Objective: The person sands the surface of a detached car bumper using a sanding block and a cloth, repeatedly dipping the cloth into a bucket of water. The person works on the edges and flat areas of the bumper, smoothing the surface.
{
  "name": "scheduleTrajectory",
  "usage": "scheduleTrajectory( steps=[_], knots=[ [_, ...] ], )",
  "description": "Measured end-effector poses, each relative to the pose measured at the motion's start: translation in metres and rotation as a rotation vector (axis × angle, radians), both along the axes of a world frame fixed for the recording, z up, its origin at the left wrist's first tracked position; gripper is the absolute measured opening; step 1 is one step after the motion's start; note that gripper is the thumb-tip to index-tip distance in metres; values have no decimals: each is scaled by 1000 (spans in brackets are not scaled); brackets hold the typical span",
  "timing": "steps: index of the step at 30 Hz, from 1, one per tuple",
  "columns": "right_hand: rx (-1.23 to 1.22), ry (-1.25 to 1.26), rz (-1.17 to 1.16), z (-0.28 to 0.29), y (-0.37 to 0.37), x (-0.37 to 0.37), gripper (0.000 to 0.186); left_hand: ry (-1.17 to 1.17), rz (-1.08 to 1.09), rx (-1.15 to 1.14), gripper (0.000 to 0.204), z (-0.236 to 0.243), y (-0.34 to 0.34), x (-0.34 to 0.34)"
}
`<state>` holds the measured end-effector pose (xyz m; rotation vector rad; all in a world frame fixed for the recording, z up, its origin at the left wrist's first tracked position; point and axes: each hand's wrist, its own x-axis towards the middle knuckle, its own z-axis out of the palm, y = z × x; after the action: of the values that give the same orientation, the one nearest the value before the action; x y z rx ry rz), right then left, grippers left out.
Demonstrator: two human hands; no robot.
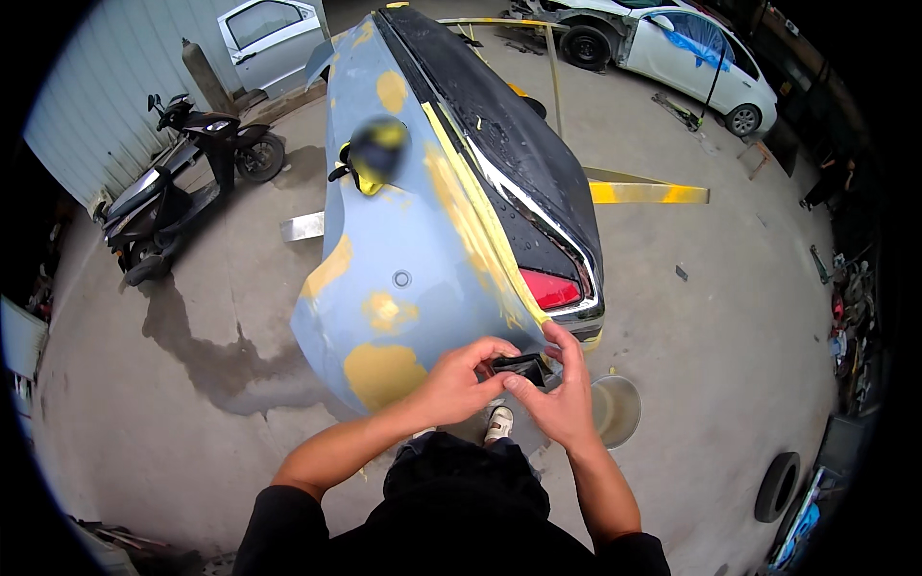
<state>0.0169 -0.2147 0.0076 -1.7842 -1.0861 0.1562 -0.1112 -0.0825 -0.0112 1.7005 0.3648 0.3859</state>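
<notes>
Both my hands are raised in front of my body at the near end of a car bumper (360, 245). Between them is a small, dark, glossy piece (521, 369), seemingly a bent sheet; its exact kind I cannot make out. My left hand (466, 376) pinches its left side between thumb and fingers. My right hand (560, 389) holds the right side with the thumb, its index finger extended near the bumper's corner. The bumper is grey-blue with tan filler patches (384, 376). Yellow tape (485, 254) runs along its edge beside a black panel with a red lamp (549, 287).
A black and yellow item (376, 154), partly blurred, lies on the bumper. A bucket (615, 411) stands by my right forearm. Yellow-marked metal stand bars (648, 193) jut out to the right. Beyond are a scooter (192, 187), a loose car door (276, 43) and a white car (696, 62).
</notes>
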Motion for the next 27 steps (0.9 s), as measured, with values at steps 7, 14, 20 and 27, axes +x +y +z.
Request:
scheduleTrajectory(
  steps=[7,14,20,27],
  knots=[
    [-111,600,33,2,38,30,26,-36,98,765,71,49,60,12],
    [-369,-46,-135,20,79,42,44,235,634,1227,85,43,213,47],
    [-234,-51,-120,27,138,41,43,111,497,1203,42,47,232,55],
    [-346,73,-109,16,101,52,41,-172,317,690,13,99,151,83]
  ],
)
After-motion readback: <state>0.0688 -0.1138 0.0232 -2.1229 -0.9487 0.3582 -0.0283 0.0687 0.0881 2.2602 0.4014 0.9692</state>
